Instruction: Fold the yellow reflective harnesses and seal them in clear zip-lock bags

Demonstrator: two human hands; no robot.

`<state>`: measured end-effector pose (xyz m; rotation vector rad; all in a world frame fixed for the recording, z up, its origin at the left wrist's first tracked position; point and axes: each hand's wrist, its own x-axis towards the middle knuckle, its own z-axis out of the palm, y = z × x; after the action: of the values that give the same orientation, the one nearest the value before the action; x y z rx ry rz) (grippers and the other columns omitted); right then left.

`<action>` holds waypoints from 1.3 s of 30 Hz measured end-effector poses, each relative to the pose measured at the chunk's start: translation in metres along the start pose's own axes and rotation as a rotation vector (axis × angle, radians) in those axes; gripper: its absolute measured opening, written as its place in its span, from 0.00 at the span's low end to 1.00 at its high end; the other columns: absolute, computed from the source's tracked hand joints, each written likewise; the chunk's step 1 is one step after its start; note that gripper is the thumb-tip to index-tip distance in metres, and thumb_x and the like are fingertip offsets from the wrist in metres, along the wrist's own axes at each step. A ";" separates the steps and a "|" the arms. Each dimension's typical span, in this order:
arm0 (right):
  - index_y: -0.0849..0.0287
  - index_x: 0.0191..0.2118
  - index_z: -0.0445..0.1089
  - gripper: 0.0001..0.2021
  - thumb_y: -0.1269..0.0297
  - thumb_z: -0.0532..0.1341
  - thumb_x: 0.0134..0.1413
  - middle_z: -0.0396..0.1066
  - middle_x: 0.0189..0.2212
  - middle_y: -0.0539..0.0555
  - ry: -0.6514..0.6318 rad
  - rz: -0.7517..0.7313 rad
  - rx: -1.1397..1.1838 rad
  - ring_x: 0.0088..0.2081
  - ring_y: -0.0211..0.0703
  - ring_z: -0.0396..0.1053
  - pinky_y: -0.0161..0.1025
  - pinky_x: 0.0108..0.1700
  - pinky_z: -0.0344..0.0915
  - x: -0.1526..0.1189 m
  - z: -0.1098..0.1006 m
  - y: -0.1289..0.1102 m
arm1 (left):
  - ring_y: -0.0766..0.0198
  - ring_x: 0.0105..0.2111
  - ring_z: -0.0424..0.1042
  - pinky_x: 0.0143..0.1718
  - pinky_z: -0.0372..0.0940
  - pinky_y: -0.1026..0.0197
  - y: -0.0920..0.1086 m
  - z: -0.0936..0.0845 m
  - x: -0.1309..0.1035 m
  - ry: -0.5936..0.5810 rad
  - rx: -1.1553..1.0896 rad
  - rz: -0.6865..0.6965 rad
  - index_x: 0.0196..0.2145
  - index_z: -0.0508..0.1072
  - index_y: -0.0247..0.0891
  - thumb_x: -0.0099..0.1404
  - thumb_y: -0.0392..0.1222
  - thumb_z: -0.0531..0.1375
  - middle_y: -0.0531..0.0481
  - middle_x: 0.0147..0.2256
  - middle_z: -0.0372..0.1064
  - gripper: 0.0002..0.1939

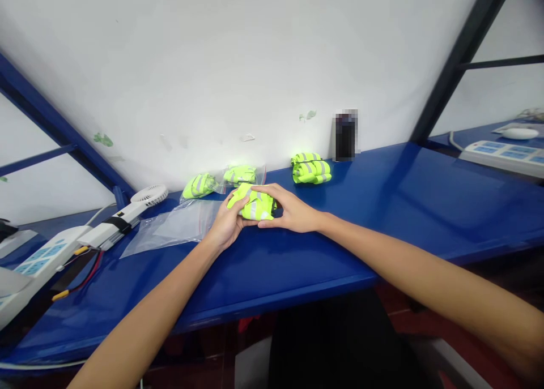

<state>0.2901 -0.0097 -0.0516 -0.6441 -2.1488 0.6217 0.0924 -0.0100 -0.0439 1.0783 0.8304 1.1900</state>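
Note:
A folded neon-yellow reflective vest [254, 203] with silver stripes is held just above the blue table [280, 264]. My left hand [227, 223] grips its left side, thumb across the front. On the right side, my right hand [291, 208] is curled around it, fingers over the top and thumb below. Left of my hands lies a clear plastic bag [174, 227], flat on the table. Behind them sit two bundles in clear plastic, a bagged vest [199, 186] and a second bagged vest [240, 175]. Another rolled vest [311, 169] lies unbagged to the right.
A dark pixelated object [345, 137] leans against the white wall [255, 66]. At the left are a small white fan [148, 195], cables with yellow connectors [62, 295] and a power strip [46, 259]. Another power strip [504, 157] lies at the right. Metal frame posts stand on both sides.

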 end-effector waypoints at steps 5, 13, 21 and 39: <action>0.49 0.65 0.55 0.34 0.53 0.65 0.56 0.60 0.58 0.60 0.034 0.014 0.047 0.59 0.52 0.60 0.54 0.60 0.59 -0.001 0.000 0.000 | 0.55 0.40 0.77 0.35 0.76 0.52 0.000 -0.001 -0.001 -0.078 -0.036 -0.013 0.50 0.67 0.40 0.60 0.42 0.65 0.45 0.44 0.74 0.21; 0.53 0.62 0.60 0.34 0.57 0.69 0.49 0.63 0.59 0.57 0.124 0.103 0.215 0.58 0.53 0.64 0.51 0.59 0.61 0.001 0.007 0.004 | 0.55 0.43 0.76 0.41 0.75 0.47 -0.004 -0.005 0.002 -0.079 -0.042 -0.009 0.54 0.64 0.44 0.60 0.42 0.67 0.46 0.47 0.72 0.26; 0.54 0.58 0.64 0.35 0.53 0.71 0.44 0.66 0.57 0.56 0.205 0.131 0.162 0.56 0.52 0.65 0.48 0.57 0.62 0.002 0.010 0.004 | 0.54 0.46 0.74 0.42 0.75 0.48 -0.007 0.000 -0.001 -0.061 -0.022 0.018 0.55 0.63 0.45 0.59 0.43 0.67 0.46 0.49 0.71 0.28; 0.55 0.50 0.66 0.22 0.58 0.68 0.49 0.68 0.48 0.55 0.411 0.170 0.061 0.49 0.50 0.65 0.47 0.54 0.60 0.008 0.008 -0.001 | 0.54 0.52 0.65 0.50 0.66 0.54 -0.001 -0.001 -0.005 0.024 0.436 0.398 0.55 0.64 0.47 0.53 0.41 0.70 0.46 0.55 0.61 0.34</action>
<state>0.2787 -0.0072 -0.0508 -0.8473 -1.6998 0.5841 0.0904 -0.0151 -0.0451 1.6452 0.9478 1.3856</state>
